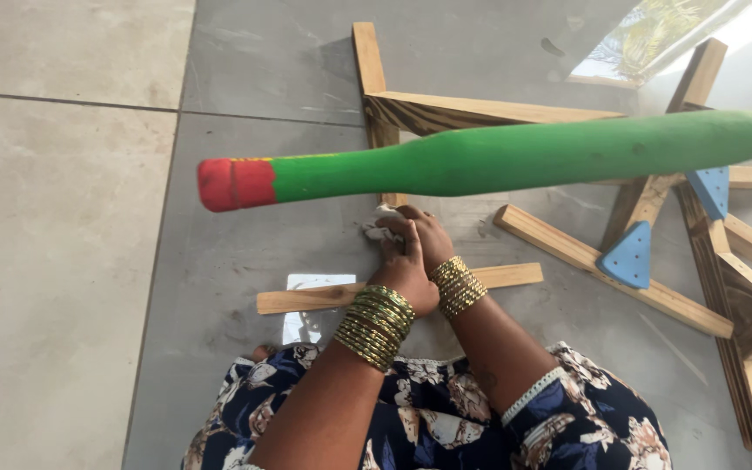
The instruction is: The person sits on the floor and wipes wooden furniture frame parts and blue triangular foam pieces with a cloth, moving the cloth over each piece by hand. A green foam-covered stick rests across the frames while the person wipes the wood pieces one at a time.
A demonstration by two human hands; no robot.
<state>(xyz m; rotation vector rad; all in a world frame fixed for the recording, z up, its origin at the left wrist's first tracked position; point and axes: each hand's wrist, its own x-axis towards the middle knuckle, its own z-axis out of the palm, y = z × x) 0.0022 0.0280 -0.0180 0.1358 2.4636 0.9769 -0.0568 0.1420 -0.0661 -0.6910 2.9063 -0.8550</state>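
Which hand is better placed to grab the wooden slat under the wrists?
Probably left: the left hand lies atop the right hand, and the wooden slat shows more on that side.

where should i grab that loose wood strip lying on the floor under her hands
Take the loose wood strip at its free right end, from above, fingers across its narrow width. It lies flat on the tile floor, and the left hand and right hand hover over its middle.
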